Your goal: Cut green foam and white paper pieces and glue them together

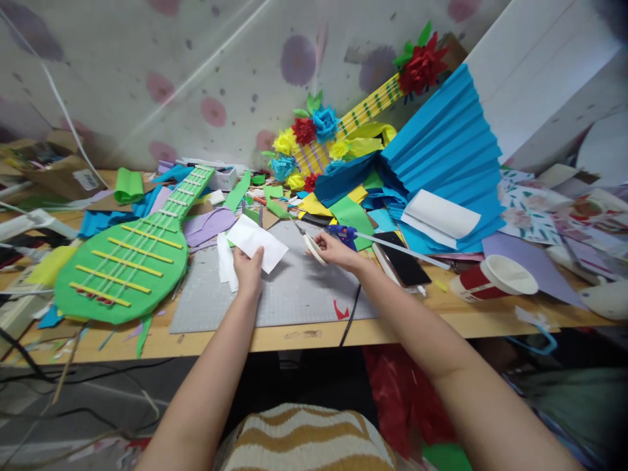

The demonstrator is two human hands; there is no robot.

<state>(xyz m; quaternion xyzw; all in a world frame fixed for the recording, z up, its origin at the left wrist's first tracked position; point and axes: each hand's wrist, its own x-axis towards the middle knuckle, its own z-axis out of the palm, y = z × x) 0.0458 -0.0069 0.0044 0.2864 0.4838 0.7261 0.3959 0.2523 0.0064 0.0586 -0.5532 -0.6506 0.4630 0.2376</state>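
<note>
Over the grey cutting mat (294, 307), my left hand (248, 269) pinches a white piece of paper (258, 242) between thumb and fingers. Another white paper strip (226, 265) lies on the mat just left of that hand. My right hand (333, 251) is closed around the pale handles of a pair of scissors (314, 247), whose blades point up and left, apart from the paper. Right behind this hand lies a blue glue gun (343, 234) with a long glue stick in its back. A red paper scrap (340, 310) rests near the mat's front edge.
A green paper lute (127, 261) lies at left. Behind stands a yellow paper guitar neck (370, 106) with paper flowers (304, 131). At right are a blue pleated paper fan (446, 157), a phone (402, 258) and a paper cup (495, 278). Coloured scraps cover the table's back.
</note>
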